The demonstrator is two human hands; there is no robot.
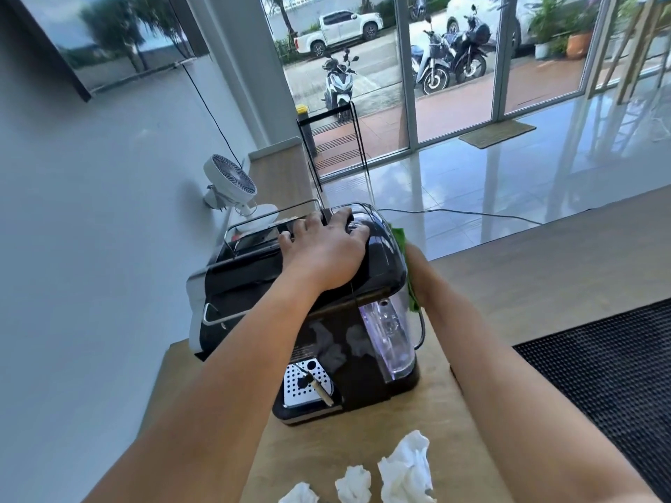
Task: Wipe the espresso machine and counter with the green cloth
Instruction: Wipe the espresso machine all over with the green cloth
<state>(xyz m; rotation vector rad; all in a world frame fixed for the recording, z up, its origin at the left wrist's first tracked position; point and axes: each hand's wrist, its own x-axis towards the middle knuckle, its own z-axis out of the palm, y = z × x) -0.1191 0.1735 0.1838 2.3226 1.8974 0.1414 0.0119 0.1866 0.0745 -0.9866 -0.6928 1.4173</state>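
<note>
Head view, hidden: the right hand (417, 265) reaches round the right side of the espresso machine (326, 339). Only its back edge and wrist show, and the fingers are out of sight, so I cannot tell whether they grip or only press.
Green cloth (399, 235): it sits between the right hand and the machine's right wall. One strip shows near the top corner and another lower down; the rest is covered.
Left hand (326, 248): it lies flat on the machine's top with fingers straight and spread, holding nothing.
Hands: apart, one on top of the machine and one at its right side.
Machine body: boxy with rounded corners, in glossy black plastic, standing on the counter (417, 430).
Water tank (392, 335): clear curved plastic at the near right corner.
Drip tray (308, 381): bright perforated metal.
Counter surface: pale matte wood.
Tissues (406, 466): crumpled white wads on the near counter, the lowest cut off by the frame.
Mat (610, 375): black mesh weave, cut off at the right.
</note>
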